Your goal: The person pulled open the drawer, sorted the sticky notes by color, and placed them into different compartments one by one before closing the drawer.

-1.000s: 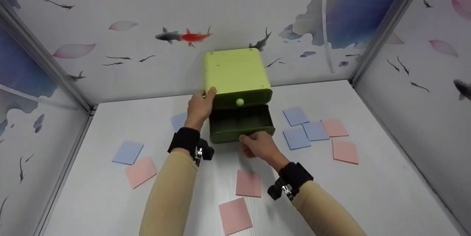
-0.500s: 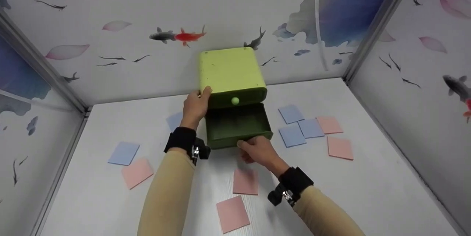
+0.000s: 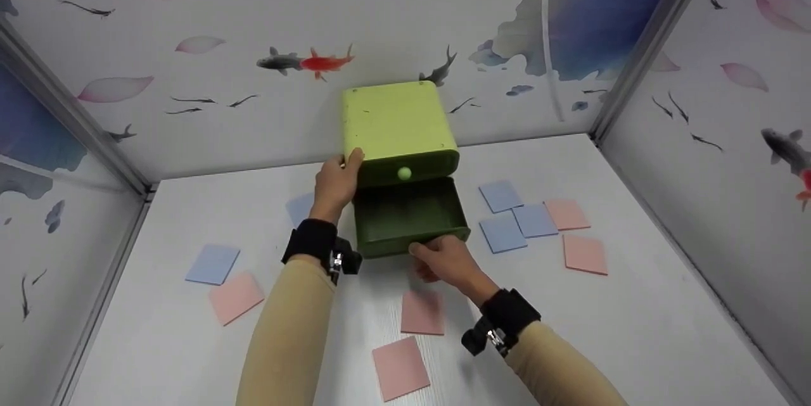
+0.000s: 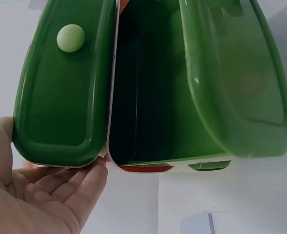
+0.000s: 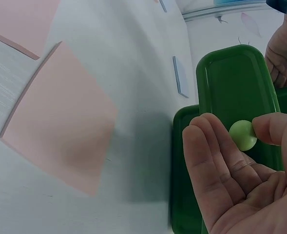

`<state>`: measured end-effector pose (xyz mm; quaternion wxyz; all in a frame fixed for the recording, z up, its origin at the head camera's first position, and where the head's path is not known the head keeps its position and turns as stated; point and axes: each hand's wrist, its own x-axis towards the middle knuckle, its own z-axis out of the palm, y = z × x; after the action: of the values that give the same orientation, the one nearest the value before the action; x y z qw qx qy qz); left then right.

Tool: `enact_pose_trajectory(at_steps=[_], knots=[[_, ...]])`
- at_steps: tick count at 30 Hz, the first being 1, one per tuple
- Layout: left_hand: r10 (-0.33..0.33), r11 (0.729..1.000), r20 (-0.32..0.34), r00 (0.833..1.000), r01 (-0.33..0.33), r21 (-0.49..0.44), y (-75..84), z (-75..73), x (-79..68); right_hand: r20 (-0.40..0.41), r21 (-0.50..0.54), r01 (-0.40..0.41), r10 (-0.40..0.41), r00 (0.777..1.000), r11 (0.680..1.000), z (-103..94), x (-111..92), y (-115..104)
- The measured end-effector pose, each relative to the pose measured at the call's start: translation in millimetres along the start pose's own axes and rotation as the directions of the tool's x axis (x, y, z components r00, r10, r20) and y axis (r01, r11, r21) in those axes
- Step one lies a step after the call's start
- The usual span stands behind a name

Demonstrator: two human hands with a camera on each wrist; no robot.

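R hand on lt-grn knob

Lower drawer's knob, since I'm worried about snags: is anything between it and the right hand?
Nothing visible is: in the right wrist view, the right hand touches the lower drawer's knob with its thumb, with no object between them.

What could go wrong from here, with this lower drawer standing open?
The lower drawer reaches well out of the green cabinet, so a hard pull might drop it. If the left hand loosens at the side, the cabinet may slide forward. The right hand pinches a small knob, which might slip free.
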<state>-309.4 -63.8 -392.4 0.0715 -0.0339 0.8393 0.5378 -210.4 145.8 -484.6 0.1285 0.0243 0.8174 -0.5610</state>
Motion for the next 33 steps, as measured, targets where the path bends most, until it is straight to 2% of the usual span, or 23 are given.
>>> enact_pose_trajectory(at_steps=[8, 14, 23, 27, 33], knots=[[-0.010, 1.000, -0.012, 1.000, 0.010, 0.021, 0.6, 0.9, 0.6, 0.011, -0.012, 0.001, -0.001, 1.000, 1.000, 0.7, -3, 1], [-0.019, 1.000, -0.020, 1.000, 0.019, -0.013, 4.6, 1.4, -2.6, 0.016, -0.015, 0.024, -0.023, 1.000, 1.000, 0.7, -5, 2], [-0.011, 0.998, -0.092, 0.996, 0.005, -0.066, 7.6, 3.5, -4.8, 0.033, -0.015, 0.034, -0.034, 0.999, 0.999, -1.6, -7, 6], [-0.019, 0.994, -0.111, 0.994, 0.007, -0.105, 6.9, 4.0, -4.7, 0.053, -0.037, 0.033, -0.031, 0.998, 0.999, -3.8, -7, 6], [0.017, 0.993, -0.132, 0.991, -0.033, -0.117, 6.2, 2.1, -7.4, 0.074, -0.108, 0.006, 0.002, 0.997, 0.994, -12.6, -9, 11]])
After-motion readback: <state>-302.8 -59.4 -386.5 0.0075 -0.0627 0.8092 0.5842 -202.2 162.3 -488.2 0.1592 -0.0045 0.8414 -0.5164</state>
